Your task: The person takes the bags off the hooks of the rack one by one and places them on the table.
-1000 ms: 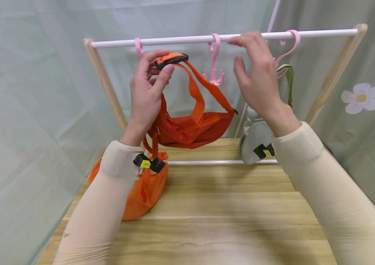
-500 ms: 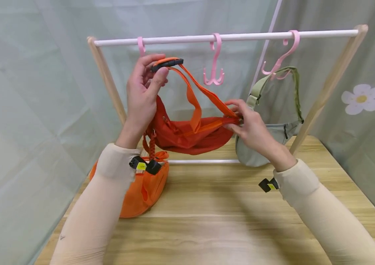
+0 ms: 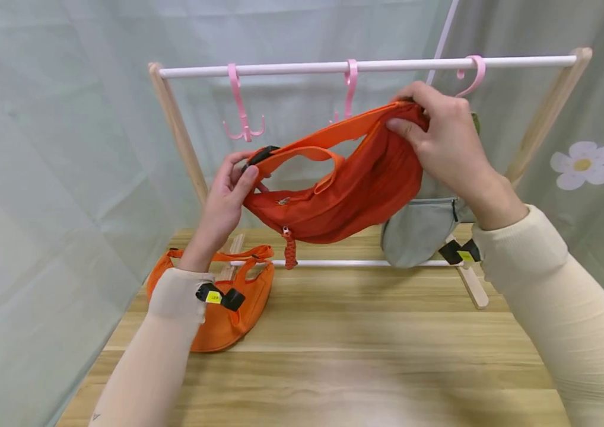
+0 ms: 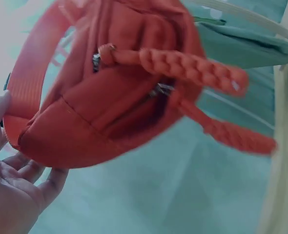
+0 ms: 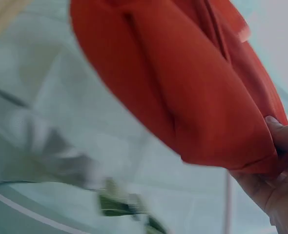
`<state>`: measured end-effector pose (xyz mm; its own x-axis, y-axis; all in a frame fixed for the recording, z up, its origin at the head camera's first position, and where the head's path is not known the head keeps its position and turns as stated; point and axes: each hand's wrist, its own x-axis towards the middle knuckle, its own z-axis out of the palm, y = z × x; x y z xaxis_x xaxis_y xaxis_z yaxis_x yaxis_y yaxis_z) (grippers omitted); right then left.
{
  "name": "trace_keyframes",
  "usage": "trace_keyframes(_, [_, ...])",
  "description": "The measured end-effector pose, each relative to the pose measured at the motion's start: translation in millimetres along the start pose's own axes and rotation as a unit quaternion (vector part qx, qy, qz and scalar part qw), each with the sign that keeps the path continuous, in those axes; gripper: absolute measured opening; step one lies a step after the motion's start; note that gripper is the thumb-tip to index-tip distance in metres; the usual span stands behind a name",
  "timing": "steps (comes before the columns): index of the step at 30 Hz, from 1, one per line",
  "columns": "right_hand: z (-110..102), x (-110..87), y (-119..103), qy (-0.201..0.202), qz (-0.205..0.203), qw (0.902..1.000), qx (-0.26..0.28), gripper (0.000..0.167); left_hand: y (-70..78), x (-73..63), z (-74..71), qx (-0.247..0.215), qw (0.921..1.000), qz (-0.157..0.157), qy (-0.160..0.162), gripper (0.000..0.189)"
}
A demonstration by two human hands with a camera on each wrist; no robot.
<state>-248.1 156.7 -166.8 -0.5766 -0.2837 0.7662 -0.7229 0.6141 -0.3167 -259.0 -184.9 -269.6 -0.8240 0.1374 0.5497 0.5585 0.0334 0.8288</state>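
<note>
Both hands hold a red-orange waist bag [image 3: 350, 193] up in front of the rack. My left hand [image 3: 224, 196] grips its left end near the black buckle [image 3: 263, 155] of the orange strap [image 3: 328, 135]. The right hand [image 3: 443, 130] pinches the bag's upper right corner between thumb and fingers, higher than the left, so the bag tilts up to the right. A braided zipper pull [image 3: 290, 249] dangles below it; the left wrist view shows two such braided pulls [image 4: 193, 68]. In the right wrist view, the thumb [image 5: 278, 129] presses on the bag's end.
A white rail [image 3: 302, 66] on wooden posts carries a left pink hook [image 3: 243, 112], a middle pink hook [image 3: 351, 89] and a right pink hook [image 3: 477, 74]. A grey-green bag [image 3: 416, 231] hangs at right. An orange bag [image 3: 232, 314] lies on the wooden table [image 3: 366, 356].
My right hand came down from near the rail, took hold of the waist bag's right end and raised it. My left hand lowered, and the bag now slants up to the right.
</note>
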Motion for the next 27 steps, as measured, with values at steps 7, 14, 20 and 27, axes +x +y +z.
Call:
trace_keyframes(7, [-12, 16.1, -15, -0.018, 0.021, 0.9989, -0.038, 0.025, -25.8, -22.6, 4.6, -0.003, 0.9968, -0.045, -0.066, 0.05])
trace_keyframes(14, [-12, 8.9, -6, 0.002, 0.046, 0.9984, -0.032, 0.024, -41.2, -44.9, 9.9, -0.068, 0.9912, -0.074, -0.086, 0.06])
trace_keyframes(20, [-9, -9.0, 5, 0.036, 0.092, 0.9948, 0.025, 0.038, -34.0, -46.6, 16.9, -0.092, 0.9948, -0.04, 0.016, 0.047])
trace_keyframes(27, [3, -46.3, 19, 0.07, 0.144, 0.9841, 0.077, 0.041, -23.4, -47.2, 21.5, -0.099, 0.9908, -0.01, 0.093, 0.035])
